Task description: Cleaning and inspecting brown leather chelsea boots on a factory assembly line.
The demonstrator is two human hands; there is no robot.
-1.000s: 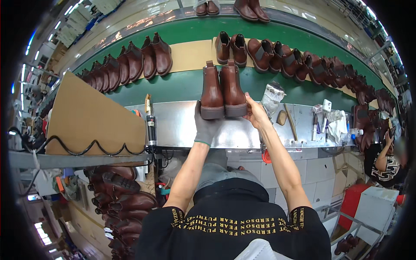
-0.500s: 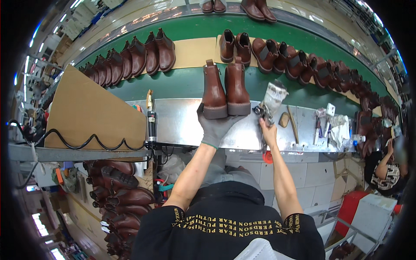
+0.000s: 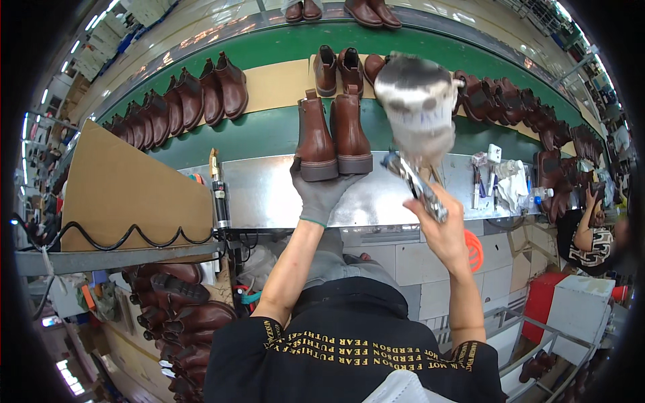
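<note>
A pair of brown leather ankle boots, the left boot (image 3: 316, 142) and the right boot (image 3: 351, 138), stands upright on my left hand (image 3: 324, 199). That hand wears a grey glove and is closed under the soles. The heels face me. My bare right hand (image 3: 445, 232) grips a metal spray gun (image 3: 420, 188) by its handle. On top of the gun sits a stained, whitish cup (image 3: 418, 111), raised to the right of the boots and hiding some boots behind it. The nozzle is hard to make out.
Under my hands runs a metal bench (image 3: 265, 191). Rows of brown boots (image 3: 176, 104) stand on the green conveyor (image 3: 269, 138) beyond. A cardboard panel (image 3: 124, 195) and coiled black hose (image 3: 127, 236) are left; brushes (image 3: 478, 178) lie right. More boots (image 3: 201, 319) are stacked lower left.
My right hand has lifted the spray gun up and nearer to me, so it looks larger. The boots stay on my left hand, and the whole view has shifted slightly.
</note>
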